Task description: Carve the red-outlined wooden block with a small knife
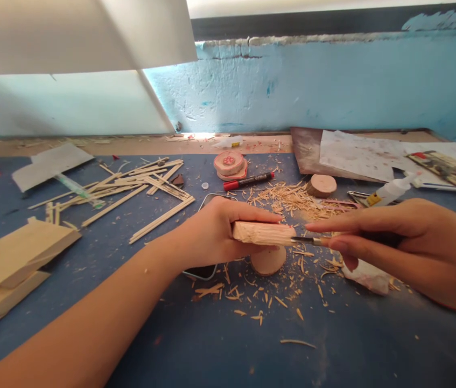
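Observation:
My left hand [215, 231] is wrapped round a pale wooden piece [263, 233], holding it level above the blue table [171, 334]. My right hand [405, 242] pinches a thin knife [306, 240] whose tip touches the right end of the wood. Directly below the wood a round wooden disc [268, 261] lies on the table. Wood shavings [288, 199] are scattered behind and beneath both hands.
Thin wooden sticks [139, 186] lie in a heap at the back left. A red marker [247, 181], a pink round piece [230, 163], another wooden disc [321, 185], a glue bottle [391, 191] and papers [357, 156] sit behind. Cardboard pieces [13, 258] lie at left.

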`<state>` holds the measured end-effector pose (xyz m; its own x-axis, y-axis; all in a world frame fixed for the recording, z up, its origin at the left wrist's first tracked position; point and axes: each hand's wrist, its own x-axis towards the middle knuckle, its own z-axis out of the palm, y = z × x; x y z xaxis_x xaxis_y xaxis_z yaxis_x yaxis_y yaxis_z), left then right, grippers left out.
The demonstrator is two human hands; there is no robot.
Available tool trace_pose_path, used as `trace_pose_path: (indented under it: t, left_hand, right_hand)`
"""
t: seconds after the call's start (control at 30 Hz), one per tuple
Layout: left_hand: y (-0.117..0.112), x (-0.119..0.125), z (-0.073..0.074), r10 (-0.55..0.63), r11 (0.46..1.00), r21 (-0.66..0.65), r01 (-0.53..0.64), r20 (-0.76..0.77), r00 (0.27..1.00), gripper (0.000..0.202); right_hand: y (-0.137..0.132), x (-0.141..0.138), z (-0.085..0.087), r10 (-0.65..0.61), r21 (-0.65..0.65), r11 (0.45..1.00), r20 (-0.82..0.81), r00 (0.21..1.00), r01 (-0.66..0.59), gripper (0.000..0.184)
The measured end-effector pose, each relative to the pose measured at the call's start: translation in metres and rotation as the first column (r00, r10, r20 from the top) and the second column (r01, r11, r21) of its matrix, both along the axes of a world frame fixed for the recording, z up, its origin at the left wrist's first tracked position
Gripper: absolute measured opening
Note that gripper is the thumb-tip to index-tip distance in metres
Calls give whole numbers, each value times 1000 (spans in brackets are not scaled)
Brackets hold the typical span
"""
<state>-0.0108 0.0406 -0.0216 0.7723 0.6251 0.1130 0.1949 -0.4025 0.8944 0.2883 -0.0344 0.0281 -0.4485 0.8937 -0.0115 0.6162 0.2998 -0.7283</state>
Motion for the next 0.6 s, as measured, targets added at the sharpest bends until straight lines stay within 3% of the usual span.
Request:
trace_pose_path:
  t: [0.27,0.47,0.6]
  left_hand:
    - [0,0,1,5,999,40,-1,-96,995,46]
    - [1,1,5,-23,994,102,36,-120,992,49]
    - [-3,8,5,-58,976,196,95,-188,980,28]
  right_hand:
    - [1,-7,-3,3,47,999,-42,999,-1,35]
    - [2,-17,-6,-25,20,999,-73,997,27,46]
    - [-4,-27,-14,14,-25,1000,-113,994,-17,40]
